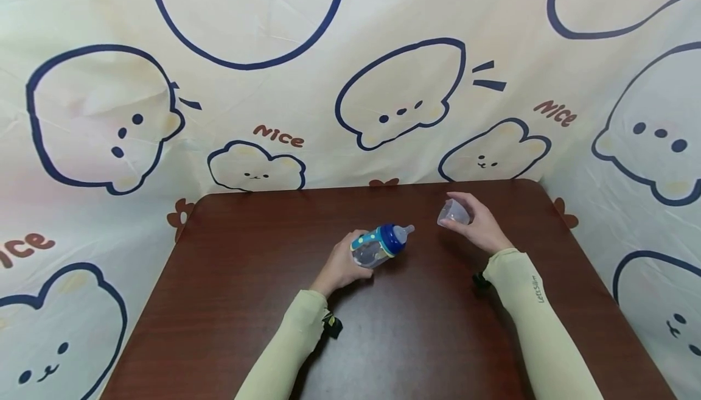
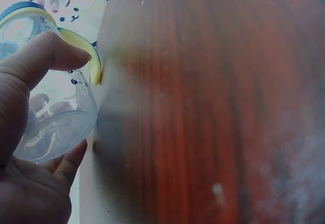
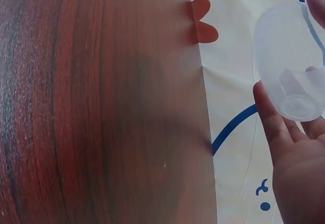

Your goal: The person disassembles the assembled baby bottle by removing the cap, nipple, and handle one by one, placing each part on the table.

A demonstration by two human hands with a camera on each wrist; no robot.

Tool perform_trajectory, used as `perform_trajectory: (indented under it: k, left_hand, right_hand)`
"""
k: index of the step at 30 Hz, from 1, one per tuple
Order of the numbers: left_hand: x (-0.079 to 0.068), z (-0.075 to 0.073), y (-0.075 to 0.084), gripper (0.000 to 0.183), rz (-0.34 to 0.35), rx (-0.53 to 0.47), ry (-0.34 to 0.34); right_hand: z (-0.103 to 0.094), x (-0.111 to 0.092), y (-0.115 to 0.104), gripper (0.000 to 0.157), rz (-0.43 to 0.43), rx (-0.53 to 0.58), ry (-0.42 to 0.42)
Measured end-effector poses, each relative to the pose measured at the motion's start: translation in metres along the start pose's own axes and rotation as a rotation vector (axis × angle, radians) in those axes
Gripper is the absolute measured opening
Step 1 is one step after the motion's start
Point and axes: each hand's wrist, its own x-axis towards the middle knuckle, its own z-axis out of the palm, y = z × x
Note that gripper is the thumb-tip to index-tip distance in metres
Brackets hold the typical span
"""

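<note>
Gripping baby bottle in L hand w/ thumb & fingers curled round it, tilted above middle of brown tbl, w/ nipple pointing twd R side. Pinching clear plastic cup btwn thumb & fingers of R hand, parted only by cup's width, above tbl nr far edge, apart from bottle. Backed by printed sheet.

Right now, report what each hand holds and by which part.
Left hand: baby bottle, round its clear body. Right hand: translucent cap, by its side wall.
</note>
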Motion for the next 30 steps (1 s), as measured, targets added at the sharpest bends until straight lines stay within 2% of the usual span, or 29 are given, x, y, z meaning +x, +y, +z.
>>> perform_trajectory:
  k: [5,12,20,30]
  left_hand:
    - [0.000,0.000,-0.001,0.090,0.009,-0.005,0.011]
    - [0.000,0.000,0.001,0.090,-0.012,-0.012,0.002]
    - [0.000,0.000,0.000,0.089,-0.001,0.003,0.003]
    - [0.000,0.001,0.000,0.088,0.012,0.001,0.012]
  right_hand:
    - [0.000,0.003,0.006,0.084,-0.011,-0.005,0.019]
    - [-0.005,0.002,0.008,0.088,-0.003,-0.035,0.031]
    - [-0.006,0.005,0.014,0.084,-0.010,-0.094,0.047]
    - [-0.008,0.002,0.018,0.083,0.006,-0.114,0.071]
